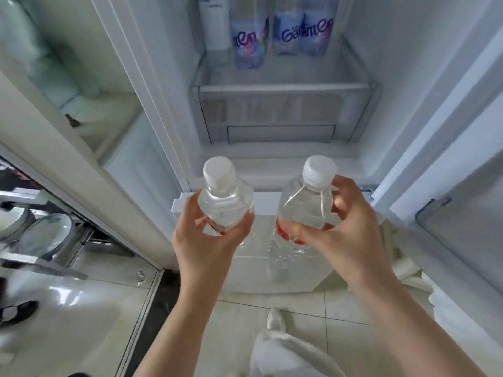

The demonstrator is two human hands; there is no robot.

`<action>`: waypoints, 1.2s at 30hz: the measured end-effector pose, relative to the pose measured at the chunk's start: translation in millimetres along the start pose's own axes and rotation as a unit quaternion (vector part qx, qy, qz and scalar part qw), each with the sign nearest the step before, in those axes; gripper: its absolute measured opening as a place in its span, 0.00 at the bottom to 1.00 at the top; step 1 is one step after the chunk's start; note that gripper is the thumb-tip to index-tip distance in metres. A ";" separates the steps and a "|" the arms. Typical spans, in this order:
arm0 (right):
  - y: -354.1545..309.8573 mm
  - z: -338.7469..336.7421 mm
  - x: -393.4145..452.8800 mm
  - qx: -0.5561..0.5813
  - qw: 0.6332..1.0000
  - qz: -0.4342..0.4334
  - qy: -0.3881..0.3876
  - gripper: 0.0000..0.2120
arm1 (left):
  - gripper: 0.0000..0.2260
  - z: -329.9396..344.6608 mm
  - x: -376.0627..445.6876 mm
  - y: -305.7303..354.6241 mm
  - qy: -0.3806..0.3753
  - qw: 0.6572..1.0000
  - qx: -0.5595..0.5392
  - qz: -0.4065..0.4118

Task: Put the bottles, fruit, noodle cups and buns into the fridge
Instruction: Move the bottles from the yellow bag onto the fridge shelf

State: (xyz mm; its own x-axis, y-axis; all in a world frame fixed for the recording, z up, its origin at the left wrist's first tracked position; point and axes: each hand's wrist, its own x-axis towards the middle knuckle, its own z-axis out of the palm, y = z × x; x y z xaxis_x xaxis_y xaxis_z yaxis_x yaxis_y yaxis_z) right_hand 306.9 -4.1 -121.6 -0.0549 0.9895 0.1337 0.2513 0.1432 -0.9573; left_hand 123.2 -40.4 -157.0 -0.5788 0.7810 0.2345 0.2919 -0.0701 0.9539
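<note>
Two clear water bottles are held upright in front of the open fridge (408,77), just above its lower edge. The left bottle (224,202) is gripped by the left hand (206,240), with fingers and thumb curled round its shoulder and upper body. The right bottle (302,213) is gripped by the right hand (340,229) in the same way, the fingers wrapped round behind the neck and the thumb laid across the red label.

Both bottles appear to be full and capped, so they are judged moderately heavy for their size. The thin plastic walls are likely to give a little under pressure, and the smooth surface may be slippery if damp. A hold round the ribbed body below the shoulder is judged the surest; the white caps are too small to be carried by.

Inside the fridge, three bottles (302,31) with purple labels are already stood on the shelf (283,87) above a clear drawer (272,112). What lies in the drawer cannot be made out, as the view is blurred.
</note>
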 end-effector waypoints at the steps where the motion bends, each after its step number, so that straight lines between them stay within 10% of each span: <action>1: -3.2 -0.9 12.3 0.004 1.000 -0.006 0.002 0.34 | 0.25 7.6 11.9 4.4 0.002 1.000 -0.009 0.008; 36: -93.3 -5.8 306.2 0.079 0.966 -0.123 0.213 0.33 | 0.21 187.4 282.8 115.0 -0.050 0.971 -0.149 0.178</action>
State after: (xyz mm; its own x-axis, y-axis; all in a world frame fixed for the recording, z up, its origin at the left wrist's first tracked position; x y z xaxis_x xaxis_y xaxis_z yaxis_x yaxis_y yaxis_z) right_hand 272.3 285.6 10.1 0.3172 0.8485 0.4236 0.1287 0.4040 -0.9057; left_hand 135.8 288.7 -16.1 -0.3999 0.7300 0.5543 0.2172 -0.5120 0.8311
